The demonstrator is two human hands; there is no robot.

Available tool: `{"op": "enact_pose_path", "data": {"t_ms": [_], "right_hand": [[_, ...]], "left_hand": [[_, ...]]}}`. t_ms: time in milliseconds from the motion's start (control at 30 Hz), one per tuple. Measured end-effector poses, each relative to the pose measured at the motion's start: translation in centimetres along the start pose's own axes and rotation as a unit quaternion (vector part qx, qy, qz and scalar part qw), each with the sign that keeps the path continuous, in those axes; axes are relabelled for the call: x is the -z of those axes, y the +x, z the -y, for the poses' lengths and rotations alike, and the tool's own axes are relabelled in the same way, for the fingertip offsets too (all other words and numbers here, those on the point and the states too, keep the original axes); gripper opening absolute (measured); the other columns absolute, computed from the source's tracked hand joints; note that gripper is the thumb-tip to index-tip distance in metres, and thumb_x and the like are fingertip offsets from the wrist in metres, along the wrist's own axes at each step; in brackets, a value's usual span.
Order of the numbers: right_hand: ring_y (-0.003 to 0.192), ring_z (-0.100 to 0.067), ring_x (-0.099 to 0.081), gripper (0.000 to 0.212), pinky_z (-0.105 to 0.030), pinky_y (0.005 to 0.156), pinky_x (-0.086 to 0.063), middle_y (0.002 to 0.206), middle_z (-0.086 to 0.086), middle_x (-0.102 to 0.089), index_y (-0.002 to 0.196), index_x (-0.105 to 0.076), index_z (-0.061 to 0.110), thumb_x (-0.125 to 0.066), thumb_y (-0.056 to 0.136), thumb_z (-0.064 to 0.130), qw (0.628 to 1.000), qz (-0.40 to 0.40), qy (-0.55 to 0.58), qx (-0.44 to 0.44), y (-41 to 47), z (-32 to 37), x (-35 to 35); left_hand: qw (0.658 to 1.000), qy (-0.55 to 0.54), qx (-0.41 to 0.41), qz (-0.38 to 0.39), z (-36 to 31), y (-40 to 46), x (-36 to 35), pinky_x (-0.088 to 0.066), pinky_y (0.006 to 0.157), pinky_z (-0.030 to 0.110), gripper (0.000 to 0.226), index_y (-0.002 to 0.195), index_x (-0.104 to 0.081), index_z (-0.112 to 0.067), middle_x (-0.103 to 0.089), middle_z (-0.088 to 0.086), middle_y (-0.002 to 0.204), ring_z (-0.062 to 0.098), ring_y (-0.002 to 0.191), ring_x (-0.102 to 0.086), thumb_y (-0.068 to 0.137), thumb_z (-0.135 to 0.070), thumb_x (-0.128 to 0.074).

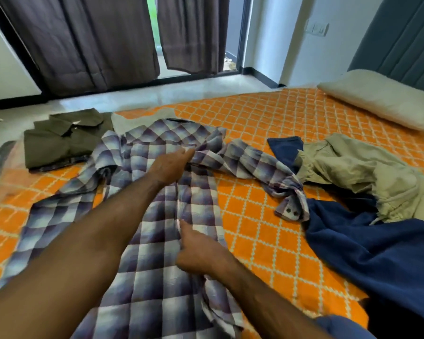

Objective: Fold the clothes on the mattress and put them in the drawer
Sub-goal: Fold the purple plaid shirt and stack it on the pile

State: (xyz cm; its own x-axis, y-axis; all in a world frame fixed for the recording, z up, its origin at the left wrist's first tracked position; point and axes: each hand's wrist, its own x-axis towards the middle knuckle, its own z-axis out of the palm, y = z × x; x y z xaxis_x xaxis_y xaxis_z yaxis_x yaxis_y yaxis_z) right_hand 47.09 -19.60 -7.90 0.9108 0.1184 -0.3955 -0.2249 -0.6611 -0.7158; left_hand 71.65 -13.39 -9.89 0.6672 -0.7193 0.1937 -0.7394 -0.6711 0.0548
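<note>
1. Centre of the frame: a purple-and-white plaid shirt [157,241] lies spread on the mattress [255,228], which wears an orange cover with a white lattice pattern.
2. The left hand [171,166] reaches in from the lower left and lands near the shirt's collar end, just above mid-frame; fingers extended and pressed on the cloth, with the tips seeming to nip a fold, though I cannot tell for sure.
3. The right hand [201,253] comes up from the bottom right and sits on the shirt's front edge, below centre; the forefinger points up along the placket and the other fingers are curled in, pinning the fabric.
4. One plaid sleeve trails off to the right, its buttoned cuff [291,211] touching a dark blue garment [377,253] that sprawls across the lower right.
5. On top of that blue cloth, right of centre, sits a crumpled khaki garment [353,172].
6. Upper left of the bed: an olive shirt [64,140], already folded, lying just beside the plaid one.
7. Upper right: a pale pillow [382,99] at the head of the bed.
8. Along the top: dark curtains [96,40] hang over a glass door.
9. No drawer in view.
</note>
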Motion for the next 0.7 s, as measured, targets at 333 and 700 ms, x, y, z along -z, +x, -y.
{"op": "enact_pose_path", "data": {"t_ms": [333,700], "right_hand": [[0.096,-0.019,-0.052,0.071,-0.033,0.082,-0.048,0.126,-0.012,-0.056,0.15,-0.026,0.02,-0.062,0.09,0.004,0.997,0.066,0.024,-0.008,3.1,-1.0,-4.2],[0.088,-0.012,-0.063,0.08,-0.034,0.081,-0.054,0.102,0.002,-0.065,0.158,-0.019,0.024,-0.065,0.096,0.045,0.993,0.099,-0.028,0.053,1.6,-2.8,-5.6]], "left_hand": [[0.995,0.095,-0.006,0.019,2.5,-3.1,-3.9,-0.046,0.06,0.032,0.048,0.142,-0.035,-0.013,-0.062,0.01,0.108,0.022,0.072,-0.06,0.098,-0.014,-0.054],[0.997,0.014,0.073,0.027,0.6,-7.2,-5.9,-0.049,0.091,0.053,0.047,0.142,-0.034,-0.019,-0.045,0.016,0.139,0.036,0.113,-0.052,0.099,-0.028,-0.049]]}}
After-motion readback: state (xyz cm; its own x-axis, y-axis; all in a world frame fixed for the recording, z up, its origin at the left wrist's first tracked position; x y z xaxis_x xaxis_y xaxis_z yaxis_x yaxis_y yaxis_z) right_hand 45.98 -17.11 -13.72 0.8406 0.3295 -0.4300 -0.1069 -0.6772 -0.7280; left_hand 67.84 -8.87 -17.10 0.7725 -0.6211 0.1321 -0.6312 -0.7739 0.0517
